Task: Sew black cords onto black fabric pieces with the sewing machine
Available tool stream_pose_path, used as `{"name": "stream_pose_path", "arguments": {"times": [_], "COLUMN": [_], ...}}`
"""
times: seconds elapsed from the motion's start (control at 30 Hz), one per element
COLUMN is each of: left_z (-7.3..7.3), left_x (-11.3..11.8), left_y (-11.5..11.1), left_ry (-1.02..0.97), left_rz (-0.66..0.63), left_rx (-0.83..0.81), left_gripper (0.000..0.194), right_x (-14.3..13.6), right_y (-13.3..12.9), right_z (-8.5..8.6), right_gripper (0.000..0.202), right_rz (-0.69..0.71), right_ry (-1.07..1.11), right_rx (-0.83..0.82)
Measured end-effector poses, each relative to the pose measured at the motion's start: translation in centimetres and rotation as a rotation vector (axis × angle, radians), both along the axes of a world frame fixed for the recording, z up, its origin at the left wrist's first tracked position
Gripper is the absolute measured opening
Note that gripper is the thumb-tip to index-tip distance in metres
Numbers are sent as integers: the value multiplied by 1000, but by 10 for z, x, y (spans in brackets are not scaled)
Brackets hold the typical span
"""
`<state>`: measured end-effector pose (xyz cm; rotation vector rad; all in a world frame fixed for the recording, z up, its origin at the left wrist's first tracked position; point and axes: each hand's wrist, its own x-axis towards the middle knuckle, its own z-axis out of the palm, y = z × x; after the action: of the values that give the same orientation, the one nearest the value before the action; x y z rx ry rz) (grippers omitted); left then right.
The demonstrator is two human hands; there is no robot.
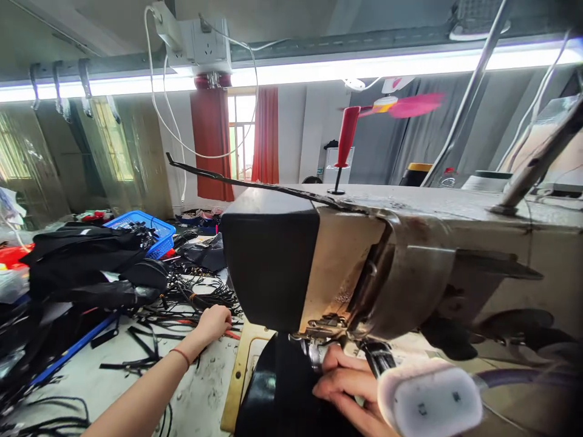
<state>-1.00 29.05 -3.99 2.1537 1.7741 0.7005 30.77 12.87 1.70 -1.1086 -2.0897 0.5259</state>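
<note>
A large sewing machine point(355, 261) stands before me, its needle area low in the middle of the head view. Under its head lies a black fabric piece point(296, 388), part of it with a glossy surface. My right hand point(348, 385) is on that piece close beside the presser foot point(312, 352), with bent fingers gripping it; the lower palm is partly covered by a white lamp point(430, 397). To the left, my left hand point(215, 321) reaches into a heap of black straps point(195, 294). Its fingers are curled, and whatever they hold is hidden.
A blue basket point(159, 233) and piled black bags point(91, 261) lie at the left. Loose black strips are scattered over the white table point(200, 394). A red-handled screwdriver point(348, 136) stands on the machine, near a spinning pink fan point(414, 105). A brass-coloured plate point(237, 379) borders the fabric.
</note>
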Motion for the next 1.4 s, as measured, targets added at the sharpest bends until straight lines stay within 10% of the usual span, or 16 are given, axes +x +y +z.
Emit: {"name": "stream_pose_path", "arguments": {"times": [0.43, 0.9, 1.4], "left_z": [10, 39, 42], "left_x": [33, 51, 48], "left_y": [-63, -99, -106], "left_ry": [-217, -325, -230], "left_rz": [-415, -600, -705], "left_rx": [389, 913, 1061], "left_gripper": [17, 18, 16], "right_x": [-3, -6, 2], "right_y": [-16, -11, -10], "right_z": [17, 10, 3], "right_gripper": [21, 17, 23], "right_rz": [44, 94, 152], "right_ry": [-73, -95, -199], "right_rx": [-71, 61, 96]}}
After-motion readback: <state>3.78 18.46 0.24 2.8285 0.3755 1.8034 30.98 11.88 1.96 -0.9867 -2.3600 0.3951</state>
